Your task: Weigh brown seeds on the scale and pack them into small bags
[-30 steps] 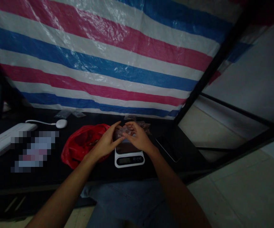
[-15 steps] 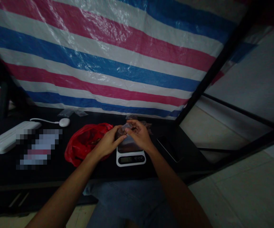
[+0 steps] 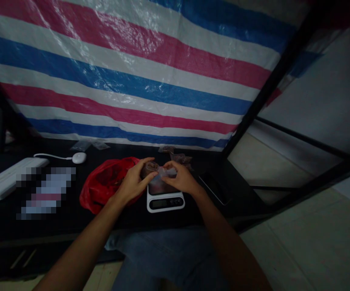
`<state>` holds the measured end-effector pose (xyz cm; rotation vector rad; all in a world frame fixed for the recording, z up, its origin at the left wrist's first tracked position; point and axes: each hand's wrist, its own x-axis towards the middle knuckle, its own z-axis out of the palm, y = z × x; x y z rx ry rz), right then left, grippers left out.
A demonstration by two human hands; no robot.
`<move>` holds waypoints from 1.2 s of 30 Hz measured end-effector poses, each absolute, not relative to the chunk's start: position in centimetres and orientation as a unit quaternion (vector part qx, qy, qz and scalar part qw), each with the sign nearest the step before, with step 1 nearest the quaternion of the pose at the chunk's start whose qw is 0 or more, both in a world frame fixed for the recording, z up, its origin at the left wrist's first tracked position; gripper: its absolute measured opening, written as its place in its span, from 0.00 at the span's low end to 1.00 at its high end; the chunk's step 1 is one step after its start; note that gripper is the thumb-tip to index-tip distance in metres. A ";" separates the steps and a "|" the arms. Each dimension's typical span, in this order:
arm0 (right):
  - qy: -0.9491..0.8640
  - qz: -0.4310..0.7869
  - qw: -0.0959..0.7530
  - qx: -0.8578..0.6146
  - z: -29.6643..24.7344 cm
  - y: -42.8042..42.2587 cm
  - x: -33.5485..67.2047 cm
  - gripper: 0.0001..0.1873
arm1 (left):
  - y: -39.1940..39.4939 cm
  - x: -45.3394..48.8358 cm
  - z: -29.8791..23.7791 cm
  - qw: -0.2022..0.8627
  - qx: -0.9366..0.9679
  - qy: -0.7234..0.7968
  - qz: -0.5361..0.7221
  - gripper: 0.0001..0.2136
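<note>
A small white kitchen scale (image 3: 165,200) sits on the dark table (image 3: 71,220) in front of me. Above its platform both hands grip a small clear plastic bag (image 3: 160,172) with brownish contents. My left hand (image 3: 135,181) pinches the bag's left side, next to a crumpled red plastic bag (image 3: 105,184). My right hand (image 3: 179,179) pinches its right edge, fingers closed. What is inside the small bag is too dim to name.
A white keyboard (image 3: 9,178) and white mouse (image 3: 79,157) lie at the left. More small clear bags (image 3: 179,155) rest behind the scale. A dark phone (image 3: 215,188) lies to the right. A striped tarp (image 3: 132,72) hangs behind the table.
Both hands have dropped slightly toward the scale and drawn a little apart along the small bag's top. The view shifted a bit.
</note>
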<state>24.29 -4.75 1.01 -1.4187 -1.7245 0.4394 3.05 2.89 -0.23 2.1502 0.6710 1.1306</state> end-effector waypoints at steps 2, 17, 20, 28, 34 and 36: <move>-0.700 0.147 0.394 -0.578 1.2 -5.0 24.0 0.27 | 2.9 3.0 -0.5 0.292 0.814 0.253 0.434 0.26; -0.711 0.079 0.493 -0.495 3.2 -5.3 21.6 0.04 | 2.7 3.7 -0.8 0.243 0.805 0.240 0.484 0.36; -0.693 0.071 0.511 -0.504 3.2 -5.2 21.5 0.05 | 2.4 3.7 -0.2 0.319 0.774 0.226 0.498 0.38; -0.695 0.014 0.488 -0.527 3.1 -5.0 21.8 0.08 | 2.4 3.5 0.9 0.514 0.649 0.248 0.503 0.21; -0.707 0.029 0.487 -0.512 3.5 -5.3 21.4 0.06 | 2.4 3.1 1.5 0.515 0.643 0.240 0.514 0.20; -0.710 0.029 0.485 -0.510 3.6 -5.4 21.3 0.06 | 2.4 3.0 1.7 0.503 0.655 0.235 0.513 0.20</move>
